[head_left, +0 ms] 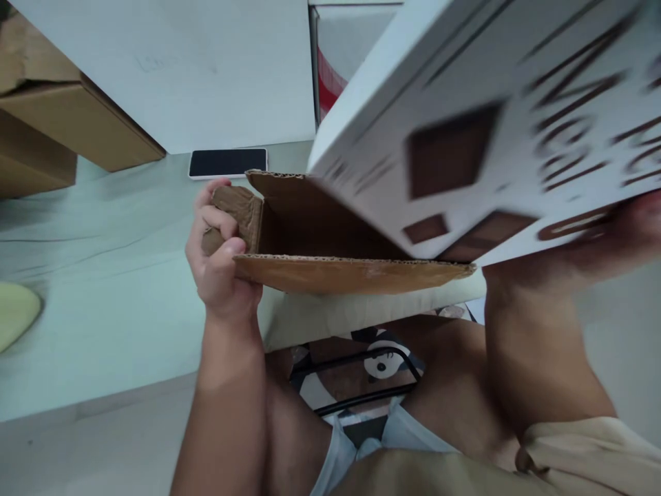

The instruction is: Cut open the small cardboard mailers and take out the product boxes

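Note:
My left hand grips the folded end flap of a narrow brown cardboard box, fingers wrapped over the flap and thumb against the front edge. The cardboard box lies on its side of the table with its opening facing up at me. A large white printed box with brown squares and lettering stands tilted, its lower corner inside the cardboard box's opening. At the right edge of the view, my right hand holds the white printed box along its lower side. That hand is blurred and its fingertips are partly hidden.
A dark-screened phone lies on the pale table behind my left hand. Brown cardboard boxes stand at the back left, and a yellow-green rounded object sits at the left edge. A white panel rises behind.

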